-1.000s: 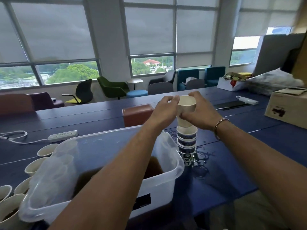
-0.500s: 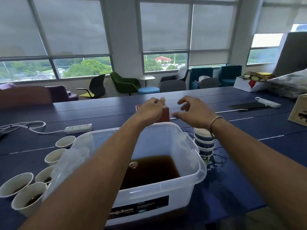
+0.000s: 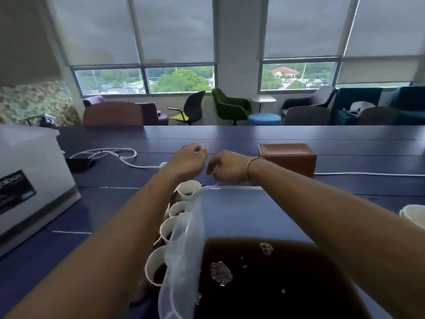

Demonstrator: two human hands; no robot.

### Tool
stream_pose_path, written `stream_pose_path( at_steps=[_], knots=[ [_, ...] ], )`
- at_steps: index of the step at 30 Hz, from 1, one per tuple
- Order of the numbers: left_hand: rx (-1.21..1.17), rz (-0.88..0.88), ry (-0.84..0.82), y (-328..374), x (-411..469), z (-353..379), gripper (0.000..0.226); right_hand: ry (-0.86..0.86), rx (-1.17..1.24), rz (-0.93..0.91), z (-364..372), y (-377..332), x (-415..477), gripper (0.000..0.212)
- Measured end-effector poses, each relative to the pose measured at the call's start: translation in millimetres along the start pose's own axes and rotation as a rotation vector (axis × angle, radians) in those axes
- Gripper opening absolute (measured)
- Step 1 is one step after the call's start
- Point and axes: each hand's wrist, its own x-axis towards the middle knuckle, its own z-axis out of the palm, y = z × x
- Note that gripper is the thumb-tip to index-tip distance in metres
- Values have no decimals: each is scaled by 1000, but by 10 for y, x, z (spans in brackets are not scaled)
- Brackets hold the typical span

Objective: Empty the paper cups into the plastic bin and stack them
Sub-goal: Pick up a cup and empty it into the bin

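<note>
Soft daylight reaches me through the windows point(image 3: 181, 80) below the drawn blinds point(image 3: 174, 28), leaving the room dim and even, with faint shadows on the tabletop point(image 3: 230, 137). My whole view is smeared by motion blur, and straight lines bow toward its edges.

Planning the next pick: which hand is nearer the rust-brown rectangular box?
Right. The right hand is left of the rust-brown rectangular box; the left hand lies farther left.
</note>
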Motion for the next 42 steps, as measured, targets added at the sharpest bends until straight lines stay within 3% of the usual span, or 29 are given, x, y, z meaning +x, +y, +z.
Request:
stream_pose_path(
  at_steps=[10, 12, 16, 20, 23, 29, 38, 42],
  knots=[
    [-8, -107, -14, -555, 287, -42, 40, -466, -405, 68, 374, -223, 678, 34],
    [-21, -115, -12, -615, 319, -14, 38, -482, -415, 74, 417, -218, 737, 19],
    [-24, -100, -6, -667, 330, 38, 36, -459, -418, 65, 384, -234, 729, 32],
    [-13, -87, -8, -649, 289, 38, 33, -409, -424, 108, 246, -209, 620, 15],
    [38, -133, 26, -600, 265, 33, 28, -364, -349, 140, 70, -220, 483, 32],
    [66, -238, 63, -260, 202, 145, 47, -204, -306, 163, -366, -152, 242, 33],
    [-198, -196, 63, 505, -64, 143, 29, -6, -168, 85, -942, -112, -611, 27],
    [-281, -125, 74, 758, -238, 112, 25, 258, 38, 45, -796, 116, -954, 65]
  ],
)
